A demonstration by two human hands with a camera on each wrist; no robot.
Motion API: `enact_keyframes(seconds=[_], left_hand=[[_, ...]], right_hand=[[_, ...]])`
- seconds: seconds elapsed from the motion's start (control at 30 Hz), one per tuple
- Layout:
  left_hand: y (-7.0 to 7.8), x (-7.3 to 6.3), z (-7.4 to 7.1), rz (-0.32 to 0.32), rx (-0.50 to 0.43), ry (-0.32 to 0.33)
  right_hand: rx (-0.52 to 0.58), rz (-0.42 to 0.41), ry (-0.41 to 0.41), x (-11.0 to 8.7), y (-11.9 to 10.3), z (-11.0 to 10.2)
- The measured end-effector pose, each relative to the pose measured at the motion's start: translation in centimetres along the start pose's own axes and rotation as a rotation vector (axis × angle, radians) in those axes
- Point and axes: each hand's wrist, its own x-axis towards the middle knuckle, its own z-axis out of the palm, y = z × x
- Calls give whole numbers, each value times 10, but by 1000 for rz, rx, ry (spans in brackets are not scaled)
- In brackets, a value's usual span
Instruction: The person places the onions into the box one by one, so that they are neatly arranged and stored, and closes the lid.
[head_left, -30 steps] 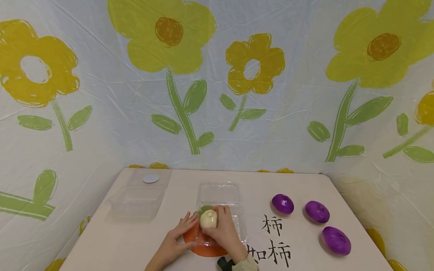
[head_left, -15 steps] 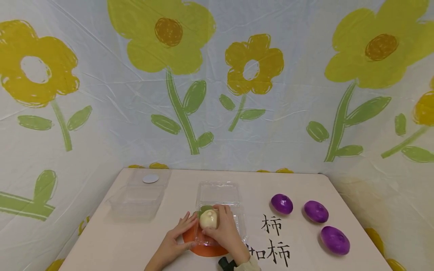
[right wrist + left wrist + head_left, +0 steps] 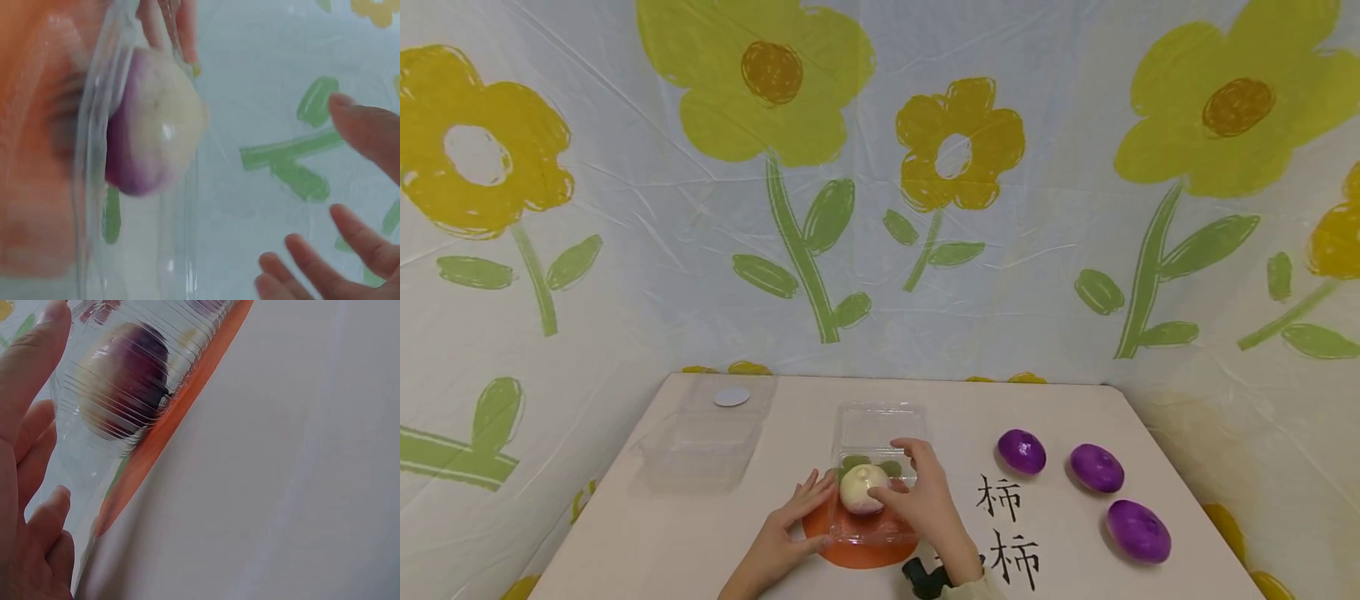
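In the head view a round cream-and-purple turnip point(image 3: 862, 490) sits in the near half of a clear plastic clamshell box point(image 3: 880, 427). The box's lid lies folded back on the far side. My left hand point(image 3: 792, 525) rests against the box's left side, fingers extended and thumb near the front corner. Above the box's right part hovers my right hand point(image 3: 927, 496), fingers spread around nothing. The right wrist view shows a gap between the turnip point(image 3: 156, 122) and the right fingertips point(image 3: 342, 103). Through the clear wall, the left wrist view shows the turnip's point(image 3: 125, 381) dark purple side.
Beneath the box is an orange persimmon print point(image 3: 865, 557) on the table. Three shiny purple round vegetables point(image 3: 1097, 468) lie to the right, beyond black written characters point(image 3: 1000, 498). Another clear open box point(image 3: 700, 446) stands at the left. A flowered cloth surrounds the table.
My right hand has let go of the turnip and drawn off to the right, its fingers spreading. The turnip stays in the box, and my left hand has barely moved.
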Motion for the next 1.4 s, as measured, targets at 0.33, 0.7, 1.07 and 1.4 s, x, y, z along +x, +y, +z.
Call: enact_keyframes(seconds=[0.33,0.7,1.07,1.4], left_hand=[[-1,-1,-1,-42,-6,-8],[-2,-2,-2,-49,-13,-9],[-1,0,0,-15,-11,-1],[-1,-2,0,-44,-18,-8]], right_hand=[[151,-146,232,5,25,-36],[226,-67,399,3,48,-79],[241,59,515,1,96,-106],[178,246,596,-5,119,-107]])
